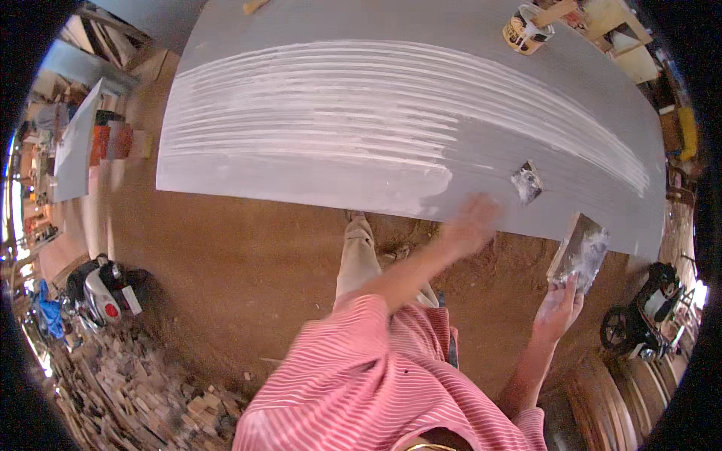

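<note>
A large grey panel [248, 171] lies before me, streaked with long bands of white paste. My left hand [475, 224] is at its near edge, smeared by motion, so its fingers cannot be made out. On the panel, just beyond that hand, rests a small dark square scraper blade [528, 182] with white paste on it. My right hand [560, 304] is closed around the lower end of a flat rectangular board [580, 252], whose face carries white paste. This board is held tilted up off the panel's near right edge.
A paint tin [524, 34] with a wooden stick in it stands at the panel's far right. A wooden-handled tool [254, 6] lies at the far edge. Motorbikes [101, 293] are parked left and right. Wood offcuts [162, 391] cover the ground at lower left.
</note>
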A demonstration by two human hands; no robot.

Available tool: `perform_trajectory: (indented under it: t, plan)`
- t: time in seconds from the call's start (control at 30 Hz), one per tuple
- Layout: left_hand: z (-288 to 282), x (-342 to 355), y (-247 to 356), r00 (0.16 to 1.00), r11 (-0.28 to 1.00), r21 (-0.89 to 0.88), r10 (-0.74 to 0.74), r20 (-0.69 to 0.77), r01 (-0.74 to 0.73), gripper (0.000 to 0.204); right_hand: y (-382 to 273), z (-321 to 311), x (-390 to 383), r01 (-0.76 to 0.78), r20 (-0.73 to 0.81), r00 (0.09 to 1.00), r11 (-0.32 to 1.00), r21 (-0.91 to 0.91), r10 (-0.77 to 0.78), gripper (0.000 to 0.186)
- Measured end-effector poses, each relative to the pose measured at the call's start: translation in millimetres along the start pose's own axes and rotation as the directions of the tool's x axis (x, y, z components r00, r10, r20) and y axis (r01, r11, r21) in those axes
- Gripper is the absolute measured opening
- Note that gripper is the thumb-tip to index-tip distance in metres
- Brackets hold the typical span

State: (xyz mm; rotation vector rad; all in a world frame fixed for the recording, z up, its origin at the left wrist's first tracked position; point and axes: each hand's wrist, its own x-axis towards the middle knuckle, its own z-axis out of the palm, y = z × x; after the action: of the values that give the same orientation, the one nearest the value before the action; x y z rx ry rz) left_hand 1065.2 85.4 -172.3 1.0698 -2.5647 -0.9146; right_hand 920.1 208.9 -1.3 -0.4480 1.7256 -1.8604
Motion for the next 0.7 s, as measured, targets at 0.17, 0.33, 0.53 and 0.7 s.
perform_trajectory:
  t: [0.17,0.33,0.53,0.7]
  plan:
    - [-200,-156,-212,0.85,0.822,0.217,-0.511,-0.127,0.526,0.05,30,-76,-13,-0.105,-0.08,0.992,0.988,-0.113,0.096,0.02]
    - [-247,-234,-214,0.672,0.556,0.44,-0.722,-0.163,0.705,0.05,54,-111,-32,-0.205,-0.282,0.94,0.979,-0.009,0.194,0.017]
    - [-79,-57,-147,0.641,0.741,-0.29,-0.67,-0.374,0.605,0.073,30,-46,-5,-0.077,-0.112,0.99,0.995,0.057,0.082,0.016]
    - [16,64,-8,0.97,0.972,-0.177,-0.182,-0.16,0.153,0.059,12,-23,16,0.059,0.019,0.998,0.997,0.04,-0.059,0.023]
